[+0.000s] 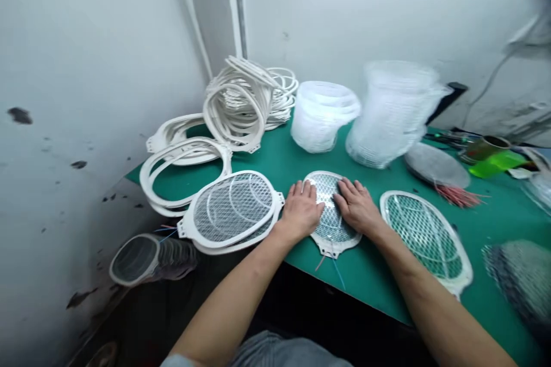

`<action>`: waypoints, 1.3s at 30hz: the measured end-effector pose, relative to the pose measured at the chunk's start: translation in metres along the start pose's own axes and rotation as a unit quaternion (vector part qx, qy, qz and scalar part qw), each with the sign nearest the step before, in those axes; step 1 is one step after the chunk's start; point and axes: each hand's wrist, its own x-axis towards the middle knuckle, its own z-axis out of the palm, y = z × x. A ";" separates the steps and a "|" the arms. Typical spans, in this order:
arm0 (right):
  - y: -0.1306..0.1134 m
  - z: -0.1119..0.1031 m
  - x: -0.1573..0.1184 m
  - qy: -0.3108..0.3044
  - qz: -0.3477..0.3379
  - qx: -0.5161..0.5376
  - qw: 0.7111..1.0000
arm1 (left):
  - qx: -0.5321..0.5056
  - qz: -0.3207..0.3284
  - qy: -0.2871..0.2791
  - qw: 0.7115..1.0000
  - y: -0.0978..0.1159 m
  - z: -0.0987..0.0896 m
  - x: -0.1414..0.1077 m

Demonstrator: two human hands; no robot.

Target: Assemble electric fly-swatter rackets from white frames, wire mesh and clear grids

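Note:
An oval electric swatter head (329, 235) with a white frame and metal mesh lies flat on the green table in front of me. A red and a blue wire stick out of its near end. My left hand (300, 209) rests open on its left edge, fingers flat and pointing away from me. On the opposite edge lies my right hand (359, 207), also open, its fingers spread over the frame and mesh. Left of my left hand, another meshed swatter head (235, 209) overlaps one beneath it. Beside my right forearm is a further meshed head (424, 235).
White oval frames (236, 112) are heaped at the back left, near loose frames (185, 175). Two stacks of translucent covers (321, 117) (390, 114) stand by the wall. Mesh sheets (437, 166), red wires (460, 196) and a green object (497, 163) lie right. More heads (135, 261) hang low left.

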 end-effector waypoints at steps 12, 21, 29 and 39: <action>-0.004 -0.014 -0.002 -0.069 0.075 0.014 0.995 | -0.042 -0.003 -0.079 0.996 0.001 -0.018 0.015; -0.002 -0.009 0.003 -0.045 0.022 0.057 0.997 | -0.038 0.034 -0.084 0.995 -0.006 -0.012 0.033; 0.001 -0.010 0.003 -0.011 0.040 0.121 0.992 | -0.030 0.038 -0.078 0.996 -0.006 -0.007 0.036; 0.001 -0.029 0.006 0.019 0.192 0.089 0.977 | -0.042 0.029 -0.086 0.995 -0.007 -0.007 0.045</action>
